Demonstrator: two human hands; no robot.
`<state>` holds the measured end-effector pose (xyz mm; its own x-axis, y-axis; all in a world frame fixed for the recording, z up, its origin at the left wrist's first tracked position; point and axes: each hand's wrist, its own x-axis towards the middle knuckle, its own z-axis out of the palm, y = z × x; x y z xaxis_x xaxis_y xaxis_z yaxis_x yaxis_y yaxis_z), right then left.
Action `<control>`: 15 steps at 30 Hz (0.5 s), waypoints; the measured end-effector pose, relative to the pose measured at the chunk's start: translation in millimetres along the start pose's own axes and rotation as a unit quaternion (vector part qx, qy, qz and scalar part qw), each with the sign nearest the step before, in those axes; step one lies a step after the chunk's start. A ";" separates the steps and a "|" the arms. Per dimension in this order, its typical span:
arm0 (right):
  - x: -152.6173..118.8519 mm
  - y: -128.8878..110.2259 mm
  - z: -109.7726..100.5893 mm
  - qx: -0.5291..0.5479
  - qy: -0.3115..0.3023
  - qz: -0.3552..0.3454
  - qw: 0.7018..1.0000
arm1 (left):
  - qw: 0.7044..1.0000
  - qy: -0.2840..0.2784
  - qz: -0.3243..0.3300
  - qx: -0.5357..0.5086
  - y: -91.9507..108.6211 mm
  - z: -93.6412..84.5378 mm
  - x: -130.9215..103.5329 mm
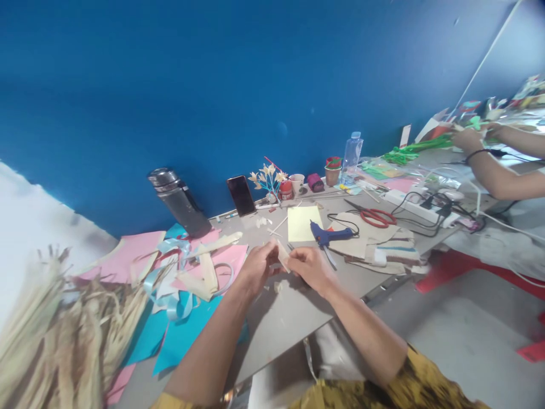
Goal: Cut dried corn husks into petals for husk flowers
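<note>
Between my two hands, above the grey table point(289, 318), is a small pale strip point(283, 255) that looks like dried corn husk. My left hand point(260, 262) pinches its left side, fingers closed. On the other side, the fingers of my right hand point(313, 268) are closed on its right edge. Small pale scraps point(278, 287) lie on the table just below my hands. Behind my right hand a blue glue gun point(330, 233) rests partly on a yellow paper pad point(300, 222). Thin white sticks point(279, 228) lie left of the pad.
Dried husks point(80, 341) and coloured paper point(187, 324) cover the left side. A dark flask point(181, 204), a phone point(240, 196) and husk flowers point(269, 176) stand along the wall. Red-handled scissors point(377, 217) and a power strip point(419, 207) lie right. A co-worker's hands point(470, 139) work far right.
</note>
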<state>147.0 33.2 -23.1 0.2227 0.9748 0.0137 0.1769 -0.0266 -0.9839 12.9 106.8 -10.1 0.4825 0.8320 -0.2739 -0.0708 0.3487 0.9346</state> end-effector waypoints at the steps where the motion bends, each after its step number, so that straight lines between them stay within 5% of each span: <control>1: 0.1 0.1 0.1 0.001 0.003 0.001 1.000 | 1.000 -0.005 0.005 0.001 0.8 0.6 -1.2; 9: -4.8 1.4 -6.5 0.022 -0.042 -0.018 0.999 | 1.000 0.004 0.009 -0.001 -2.6 -0.3 2.2; 12: -2.8 7.9 -9.1 0.150 -0.062 0.001 0.987 | 0.998 -0.016 0.022 -0.053 -0.5 -2.3 2.5; 15: 3.5 14.0 -7.3 0.321 -0.108 0.090 0.937 | 0.993 -0.066 0.059 -0.075 3.4 -2.0 -0.8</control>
<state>157.3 34.7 -35.6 -0.0171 0.9912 -0.1316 -0.4732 -0.1239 -0.8722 10.6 108.1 -7.1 0.5727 0.8106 -0.1221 -0.2591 0.3203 0.9112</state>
